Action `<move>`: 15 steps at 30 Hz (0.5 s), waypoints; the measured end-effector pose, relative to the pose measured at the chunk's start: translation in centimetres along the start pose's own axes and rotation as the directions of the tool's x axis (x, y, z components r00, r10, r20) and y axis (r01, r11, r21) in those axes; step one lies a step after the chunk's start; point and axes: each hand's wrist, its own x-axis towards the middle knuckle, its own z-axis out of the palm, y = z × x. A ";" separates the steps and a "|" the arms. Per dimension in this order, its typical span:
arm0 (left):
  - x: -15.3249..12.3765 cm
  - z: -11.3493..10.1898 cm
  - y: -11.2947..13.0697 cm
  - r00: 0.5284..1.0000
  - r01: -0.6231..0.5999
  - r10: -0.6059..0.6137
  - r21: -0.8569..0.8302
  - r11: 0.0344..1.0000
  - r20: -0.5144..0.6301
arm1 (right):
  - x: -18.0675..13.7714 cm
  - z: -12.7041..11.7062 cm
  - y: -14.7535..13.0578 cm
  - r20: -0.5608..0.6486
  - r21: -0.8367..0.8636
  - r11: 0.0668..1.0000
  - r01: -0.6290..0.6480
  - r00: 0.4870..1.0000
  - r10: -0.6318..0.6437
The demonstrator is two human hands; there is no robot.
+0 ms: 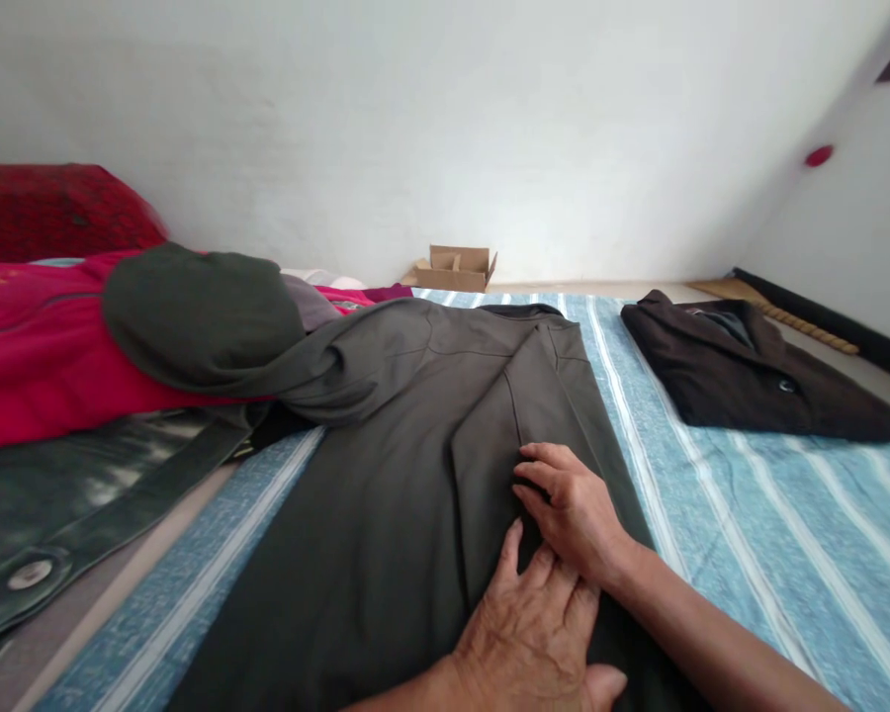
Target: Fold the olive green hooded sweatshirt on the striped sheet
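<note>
A dark grey long-sleeved shirt (371,494) is spread out before me, its collar at the far end. One sleeve (489,435) is folded over onto the body, while the other stretches left over a pile of clothes. My left hand (530,623) lies flat on the shirt near its right side, fingers spread. Just beyond it, my right hand (575,504) rests on the folded sleeve with its fingers bent and slightly apart. The two hands touch or overlap, and the left partly covers the cuff end.
Beneath the shirt is a blue striped sheet (719,494). A folded dark brown jacket (756,376) lies at the right. Pink clothing (37,346) and a dark green jacket (104,494) are heaped at the left. A cardboard box (456,269) stands by the wall.
</note>
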 end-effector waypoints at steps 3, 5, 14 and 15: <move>0.0 -0.1 0.1 0.999 0.021 -0.020 -0.046 0.999 0.027 | 0.7 0.0 -0.7 0.040 -0.128 0.992 0.008 0.999 -0.003; -0.1 0.2 0.0 0.999 0.020 -0.018 -0.066 0.998 0.027 | 1.1 0.0 -1.3 0.077 -0.214 0.976 0.030 0.997 -0.014; -0.4 1.0 -0.3 1.000 0.022 -0.021 -0.089 0.996 0.014 | 2.3 0.4 -2.5 0.226 -0.371 0.925 0.076 0.974 0.011; -0.4 0.8 -0.3 1.000 0.022 -0.020 -0.102 0.995 0.020 | 2.2 0.4 -2.3 0.216 -0.348 0.935 0.073 0.976 0.004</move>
